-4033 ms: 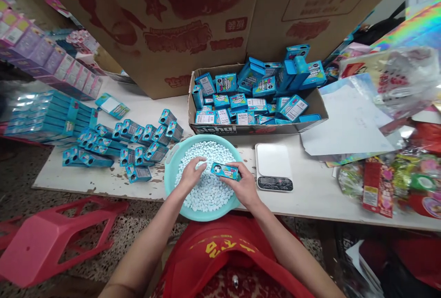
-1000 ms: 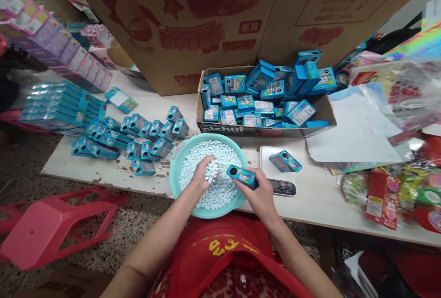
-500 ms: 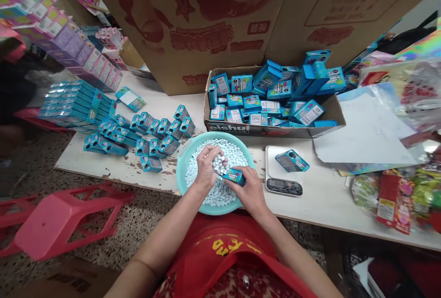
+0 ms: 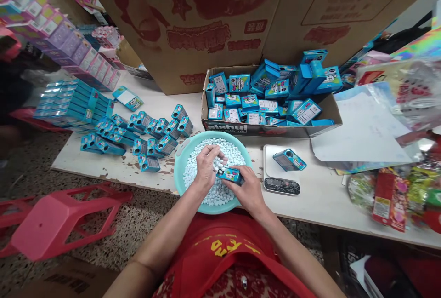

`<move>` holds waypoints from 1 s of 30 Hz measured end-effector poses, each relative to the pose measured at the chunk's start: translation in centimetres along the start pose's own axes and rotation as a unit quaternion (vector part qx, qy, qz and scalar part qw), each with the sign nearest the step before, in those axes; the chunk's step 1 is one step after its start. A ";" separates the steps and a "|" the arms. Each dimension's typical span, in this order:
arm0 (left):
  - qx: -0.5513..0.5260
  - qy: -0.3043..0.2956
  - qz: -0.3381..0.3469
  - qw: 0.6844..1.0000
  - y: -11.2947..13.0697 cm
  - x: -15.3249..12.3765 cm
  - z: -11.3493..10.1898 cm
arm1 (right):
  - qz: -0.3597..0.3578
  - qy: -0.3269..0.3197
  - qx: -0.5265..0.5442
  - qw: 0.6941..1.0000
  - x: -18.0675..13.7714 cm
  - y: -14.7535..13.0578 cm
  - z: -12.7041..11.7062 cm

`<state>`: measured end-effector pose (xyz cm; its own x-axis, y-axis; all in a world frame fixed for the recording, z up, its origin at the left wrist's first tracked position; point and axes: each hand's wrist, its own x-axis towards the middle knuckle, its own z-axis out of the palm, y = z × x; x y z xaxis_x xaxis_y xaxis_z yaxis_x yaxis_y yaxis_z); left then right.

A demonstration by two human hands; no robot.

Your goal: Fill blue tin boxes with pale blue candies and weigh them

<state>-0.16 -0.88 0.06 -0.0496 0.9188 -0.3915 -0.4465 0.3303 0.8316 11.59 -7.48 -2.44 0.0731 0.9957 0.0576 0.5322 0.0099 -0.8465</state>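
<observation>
Over a turquoise basin (image 4: 179, 169) full of small white candies (image 4: 227, 148), my left hand (image 4: 207, 167) is cupped round some of the candies. My right hand (image 4: 248, 187) grips a blue candy tin (image 4: 230, 175), tilted with its open end toward the left fingers. Candies in the left palm meet the tin's opening. To the right, another blue tin (image 4: 290, 159) lies on a white digital scale (image 4: 269, 169). Several blue tins (image 4: 167, 144) stand in a group on the table left of the basin.
A cardboard tray (image 4: 241, 130) of jumbled blue tins stands behind the basin, before a large carton (image 4: 165, 59). Wrapped blue tins (image 4: 65, 105) are stacked at left. White paper (image 4: 361, 132) and candy bags (image 4: 389, 201) lie right. A red stool (image 4: 44, 224) stands left of the table.
Fewer candies show in my left hand, and its fingers have closed in toward the tin. The tin in my right hand has shifted slightly left. The view has moved a little.
</observation>
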 end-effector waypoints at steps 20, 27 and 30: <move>0.059 -0.011 0.060 0.996 -0.6 -0.4 0.8 | -0.002 0.009 -0.034 0.999 0.1 -0.3 -0.2; 0.079 -0.006 0.062 0.995 -0.9 -0.2 0.5 | 0.003 0.004 -0.036 0.999 0.4 -0.6 -0.4; 0.093 -0.006 0.054 0.994 -1.0 -0.1 0.7 | 0.003 0.005 -0.033 0.999 0.6 -0.7 -0.2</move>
<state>0.95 -1.12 -0.48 -0.0760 0.9532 -0.2926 -0.2667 0.2633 0.9271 11.42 -6.88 -1.77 0.0852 0.9946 0.0587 0.5869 -0.0024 -0.8097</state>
